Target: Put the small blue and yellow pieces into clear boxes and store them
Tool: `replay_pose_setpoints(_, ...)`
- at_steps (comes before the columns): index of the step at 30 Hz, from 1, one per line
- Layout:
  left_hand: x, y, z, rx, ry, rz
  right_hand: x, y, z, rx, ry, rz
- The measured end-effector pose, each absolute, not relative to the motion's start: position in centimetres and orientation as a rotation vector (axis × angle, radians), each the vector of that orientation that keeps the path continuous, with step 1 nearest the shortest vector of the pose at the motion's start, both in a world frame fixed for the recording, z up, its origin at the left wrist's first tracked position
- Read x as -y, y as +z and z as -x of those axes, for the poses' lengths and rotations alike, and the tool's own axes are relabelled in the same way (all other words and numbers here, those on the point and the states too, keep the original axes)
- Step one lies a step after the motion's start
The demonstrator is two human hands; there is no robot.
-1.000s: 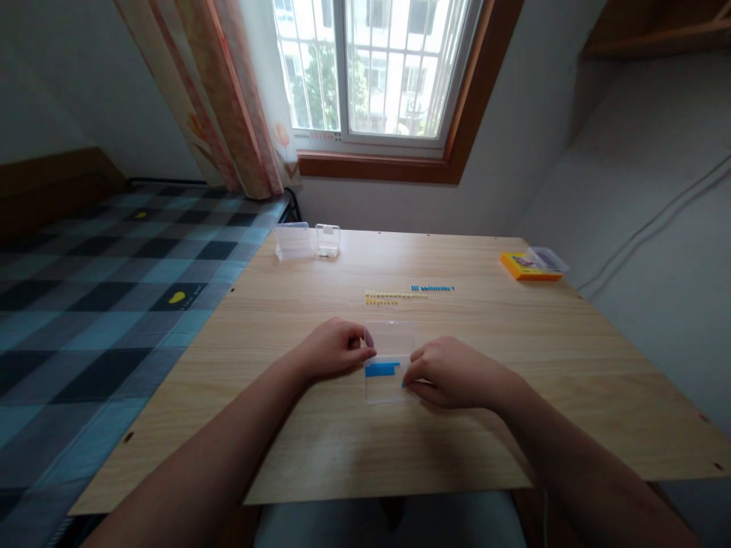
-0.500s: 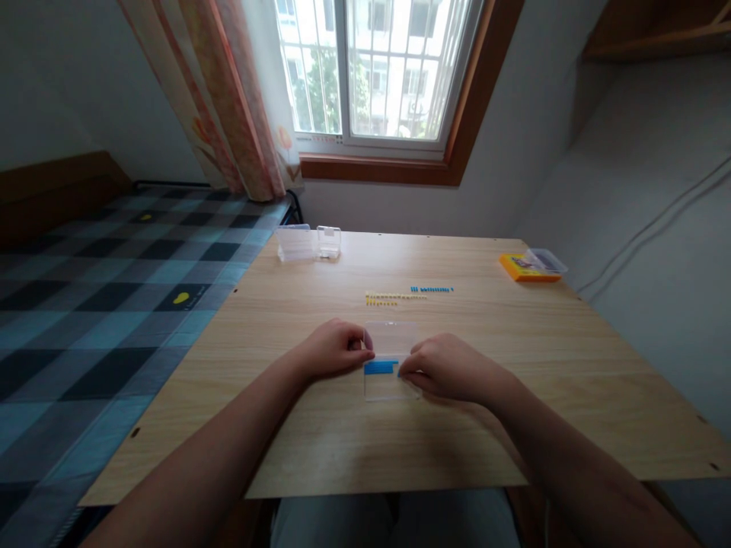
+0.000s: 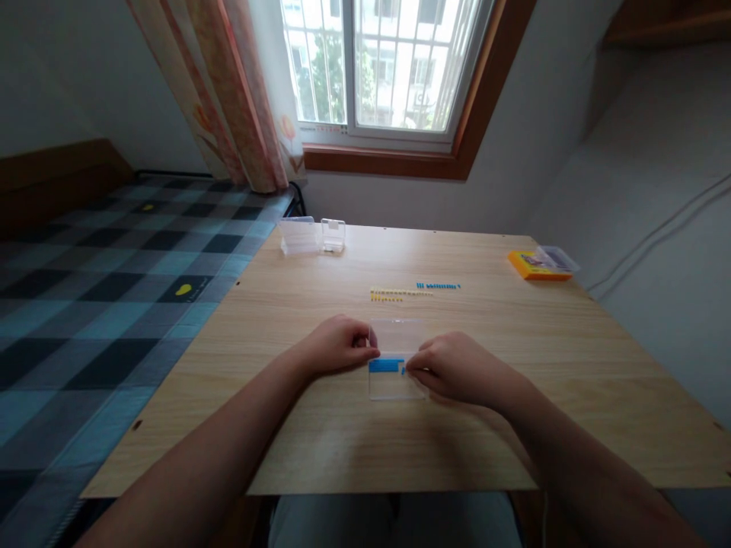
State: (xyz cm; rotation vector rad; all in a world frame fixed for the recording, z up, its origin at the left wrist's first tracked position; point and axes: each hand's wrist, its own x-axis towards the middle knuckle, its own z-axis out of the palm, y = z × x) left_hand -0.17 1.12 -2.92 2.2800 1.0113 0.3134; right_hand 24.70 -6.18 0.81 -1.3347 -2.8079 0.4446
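1. Left hand [image 3: 336, 346]: fingers curled in, with thumb and fingertips closed on the left edge of the clear box [image 3: 397, 387], which sits flat on the table [image 3: 343, 449].
2. Right hand [image 3: 460, 369]: narrow pinch, the fingertips closed on a small blue piece [image 3: 403, 371] at the box's right side.
3. The box lies between the two hands and touches both. Its lid [image 3: 397, 335] stands open on the far side. A blue row [image 3: 384, 365] lies inside, against the lid side.
4. The near table edge passes under both forearms. Bare wood lies to the left and right of the hands.
5. Beyond the lid, a yellow line [image 3: 400, 293] and a blue line [image 3: 438, 286] of small pieces lie well apart from the hands, with open wood between.
6. Far left edge: two clear cases [image 3: 311, 234]. Far right edge: an orange box [image 3: 537, 266].
7. A checked bed [image 3: 114, 304] lies along the table's left side.
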Motion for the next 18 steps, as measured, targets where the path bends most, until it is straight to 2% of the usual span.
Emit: replay_pose_setpoints(18,-1.11,-2.74,0.11,-0.988,0.310,-2.327,5.98,0.35,-25.08,2.768,0.507,1.275)
